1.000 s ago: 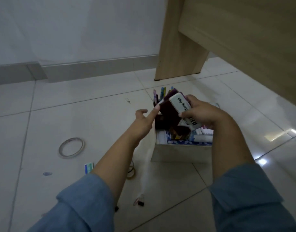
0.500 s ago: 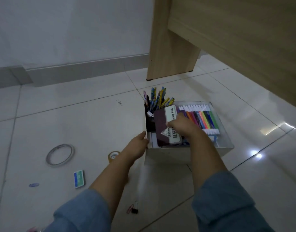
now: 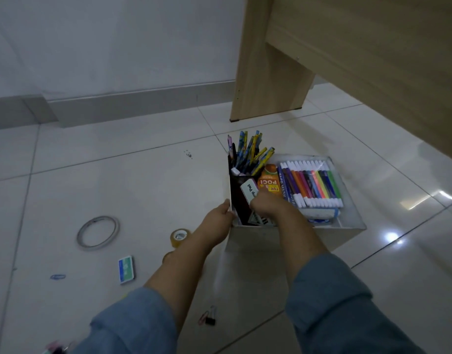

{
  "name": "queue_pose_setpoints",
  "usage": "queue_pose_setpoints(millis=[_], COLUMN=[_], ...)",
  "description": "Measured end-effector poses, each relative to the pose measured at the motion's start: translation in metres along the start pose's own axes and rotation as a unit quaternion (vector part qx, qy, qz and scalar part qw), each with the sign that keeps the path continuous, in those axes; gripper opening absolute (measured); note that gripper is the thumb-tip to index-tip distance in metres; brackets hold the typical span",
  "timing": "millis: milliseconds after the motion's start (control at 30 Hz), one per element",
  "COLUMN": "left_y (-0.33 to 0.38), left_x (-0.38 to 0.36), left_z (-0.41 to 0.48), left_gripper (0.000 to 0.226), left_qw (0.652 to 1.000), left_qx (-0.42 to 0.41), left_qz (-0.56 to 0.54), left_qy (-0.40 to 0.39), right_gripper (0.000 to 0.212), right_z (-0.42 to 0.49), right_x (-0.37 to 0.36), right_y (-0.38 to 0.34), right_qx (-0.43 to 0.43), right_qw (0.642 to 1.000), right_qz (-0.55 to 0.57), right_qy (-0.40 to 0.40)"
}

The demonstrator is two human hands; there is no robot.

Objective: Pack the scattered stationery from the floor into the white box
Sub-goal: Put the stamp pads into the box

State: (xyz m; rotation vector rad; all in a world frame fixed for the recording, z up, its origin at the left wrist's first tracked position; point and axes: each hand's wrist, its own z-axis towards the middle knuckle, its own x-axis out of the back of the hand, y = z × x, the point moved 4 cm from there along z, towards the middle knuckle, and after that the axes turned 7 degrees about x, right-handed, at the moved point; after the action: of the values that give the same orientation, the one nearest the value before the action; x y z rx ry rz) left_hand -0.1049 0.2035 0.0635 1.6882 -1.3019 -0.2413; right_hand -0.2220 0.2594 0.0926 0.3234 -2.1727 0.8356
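The white box (image 3: 347,224) stands on the tiled floor below a wooden desk. Inside it are a black cup of pens (image 3: 248,155), an orange packet (image 3: 269,181) and a pack of coloured markers (image 3: 313,185). My right hand (image 3: 267,204) is down in the box's left part, shut on a dark red stamp pad box (image 3: 245,200) with a white label. My left hand (image 3: 218,222) grips the box's near left corner. Loose on the floor lie a thin tape ring (image 3: 98,232), a brown tape roll (image 3: 179,237), a green-blue eraser (image 3: 126,269), a blue paper clip (image 3: 58,276) and binder clips (image 3: 208,319).
A wooden desk leg (image 3: 265,72) stands just behind the box, and the desk's panel overhangs the right side. A grey skirting board runs along the white wall at the back. Small pink items (image 3: 57,348) lie at the bottom left edge.
My right hand has lowered the stamp pad box from above the white box down into its left part. My left hand moved from open in the air to gripping the box's corner.
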Motion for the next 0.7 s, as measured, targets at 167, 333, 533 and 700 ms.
queue_pose_setpoints(millis=[167,333,533,700], left_y=[0.001,0.002,0.001,0.002], left_x=[-0.001,-0.001,0.000,-0.002], left_z=[0.000,-0.001,-0.002,-0.002], left_gripper=[0.052,0.051,0.050,0.050], left_qw=[1.000,1.000,1.000,1.000], left_qx=[-0.003,-0.004,-0.006,-0.006], left_qz=[0.000,-0.001,0.000,-0.002], left_qy=[0.005,0.009,0.005,0.011], right_gripper=[0.040,0.021,0.061,0.051], right_z=[0.006,0.003,-0.003,-0.002], right_x=[-0.004,-0.013,-0.002,-0.006], right_y=[0.001,-0.001,0.006,0.012], right_qx=[-0.024,-0.016,-0.006,-0.032], right_qw=[0.999,0.999,0.993,0.998], right_qz=[0.027,0.037,0.082,-0.007], right_qy=[0.018,-0.014,0.090,0.050])
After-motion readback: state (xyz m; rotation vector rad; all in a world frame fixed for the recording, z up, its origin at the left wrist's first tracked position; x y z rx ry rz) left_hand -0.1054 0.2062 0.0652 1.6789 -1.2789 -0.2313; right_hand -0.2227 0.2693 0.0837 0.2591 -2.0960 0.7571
